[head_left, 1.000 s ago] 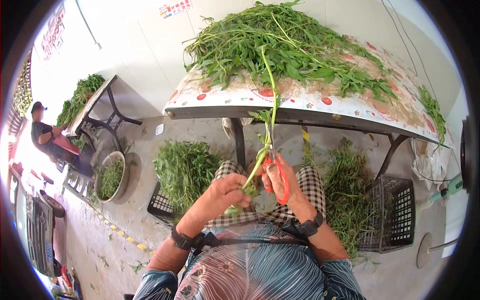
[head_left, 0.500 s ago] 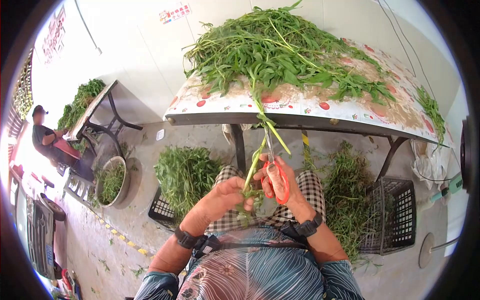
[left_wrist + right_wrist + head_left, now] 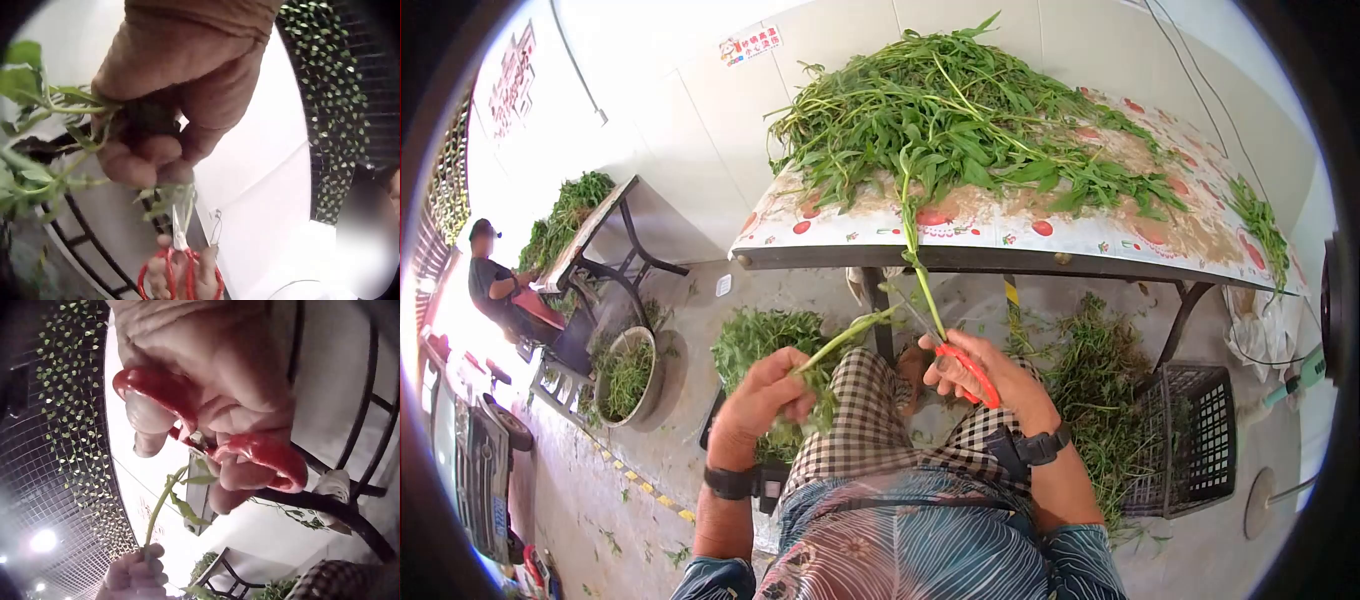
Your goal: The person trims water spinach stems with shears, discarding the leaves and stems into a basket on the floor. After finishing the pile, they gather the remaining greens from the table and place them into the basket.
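Observation:
My left hand [image 3: 768, 392] grips a cut green stem piece [image 3: 840, 338] that angles up to the right; the left wrist view shows its fingers [image 3: 140, 159] curled round leafy stalks [image 3: 59, 109]. My right hand [image 3: 990, 375] holds red-handled scissors [image 3: 970, 372] with fingers through the loops [image 3: 162, 394]. The blades lie against a long stem [image 3: 918, 262] that hangs from the heap of greens [image 3: 960, 115] on the table [image 3: 1000, 235]. The two hands are apart above my checked lap.
Black crates [image 3: 1190, 430] with greens stand under the table at right and left [image 3: 725, 410]. Trimmings lie on the floor. A metal basin [image 3: 625, 365] of greens and a second table [image 3: 580, 215] are at left, where a seated person [image 3: 495, 290] works.
My left hand has swung left and away from the scissors with a severed stem piece. The rest of the stem still hangs from the pile by the blades.

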`<state>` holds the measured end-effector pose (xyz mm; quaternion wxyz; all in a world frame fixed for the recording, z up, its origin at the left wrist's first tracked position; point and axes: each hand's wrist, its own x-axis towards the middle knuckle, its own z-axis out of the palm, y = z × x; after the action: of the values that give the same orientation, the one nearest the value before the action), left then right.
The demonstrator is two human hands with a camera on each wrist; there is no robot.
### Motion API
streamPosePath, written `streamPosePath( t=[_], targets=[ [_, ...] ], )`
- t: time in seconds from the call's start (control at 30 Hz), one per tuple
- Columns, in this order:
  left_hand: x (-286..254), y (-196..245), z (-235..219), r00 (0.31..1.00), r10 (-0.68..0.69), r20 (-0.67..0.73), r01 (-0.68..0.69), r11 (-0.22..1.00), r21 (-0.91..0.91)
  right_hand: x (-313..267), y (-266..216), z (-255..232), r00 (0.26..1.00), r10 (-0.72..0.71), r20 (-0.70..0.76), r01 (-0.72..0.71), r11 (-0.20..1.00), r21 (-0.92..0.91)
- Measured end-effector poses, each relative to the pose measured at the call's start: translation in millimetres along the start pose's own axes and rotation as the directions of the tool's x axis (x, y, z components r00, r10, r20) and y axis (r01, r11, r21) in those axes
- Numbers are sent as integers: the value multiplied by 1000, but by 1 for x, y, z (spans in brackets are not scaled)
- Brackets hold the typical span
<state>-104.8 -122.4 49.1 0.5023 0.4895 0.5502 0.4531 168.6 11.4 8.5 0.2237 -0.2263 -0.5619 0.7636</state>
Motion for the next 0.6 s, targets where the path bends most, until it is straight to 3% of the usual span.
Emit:
streamPosePath(
  t=[0.07,0.1,0.13,0.17,0.23,0.27,0.3,0.37,0.4,0.47,0.6],
  targets=[
    [-11,13,-17,1000,16,5,-17,992,124,0,-5,-9,978,150,145,-184,946,266],
    [-17,18,-24,1000,24,8,-25,982,186,-1,-4,-11,984,97,147,-104,994,40],
    [-24,23,-28,998,14,-57,0,973,230,-1,-3,-14,986,46,162,-15,982,-188],
    [-27,20,-38,994,77,-83,-61,982,181,0,-2,-16,982,-3,187,79,912,-402],
    [-33,17,-52,970,195,-147,-184,979,87,-1,-1,-20,982,-22,187,101,900,-425],
    [-33,15,-52,930,263,-257,-280,959,-32,-1,0,-22,982,-32,187,112,893,-436],
    [-27,13,-49,924,262,-277,-343,889,-302,0,4,-25,983,5,183,64,928,-366],
    [-7,-1,-48,916,245,-318,-402,532,-745,0,10,-28,979,83,187,-40,973,-227],
    [8,-18,-54,960,172,-222,-281,548,-788,-5,7,-25,978,51,200,4,965,-262],
    [39,-23,-16,978,5,-207,-147,721,-677,-18,-2,-19,974,-16,227,92,940,-329],
    [101,-18,53,999,42,-13,-41,785,-618,-34,6,-35,978,-81,193,106,987,-124]
  ],
)
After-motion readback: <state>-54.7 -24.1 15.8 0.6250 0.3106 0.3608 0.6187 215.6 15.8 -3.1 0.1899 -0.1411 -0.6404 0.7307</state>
